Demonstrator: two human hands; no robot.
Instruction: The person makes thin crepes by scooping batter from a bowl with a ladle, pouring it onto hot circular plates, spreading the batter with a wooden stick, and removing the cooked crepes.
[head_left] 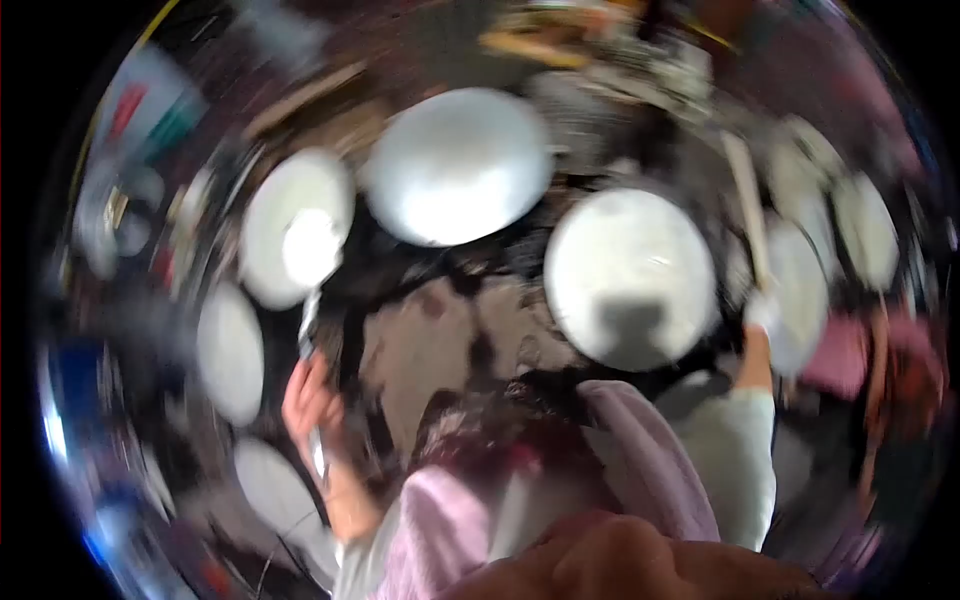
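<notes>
My left hand (312,400) is closed around the handle of a metal ladle (310,325). The ladle's round, glaring white end lies over a pale round vessel (275,215) at the left; I cannot tell whether it touches. On the right, my right hand (760,312), with white cloth or a glove over the fingers, grips a pale wooden stick (745,200) that points away from me. Beside that hand is a large round vessel (630,270) with a white surface and a dark shadow on it. Motion blur hides finer detail.
A wide silvery bowl (460,165) stands ahead, in the middle. More pale round vessels line the left (230,350) and the right (865,230). Wet, patchy floor (420,340) lies before me. A pink cloth (645,450) hangs over my chest.
</notes>
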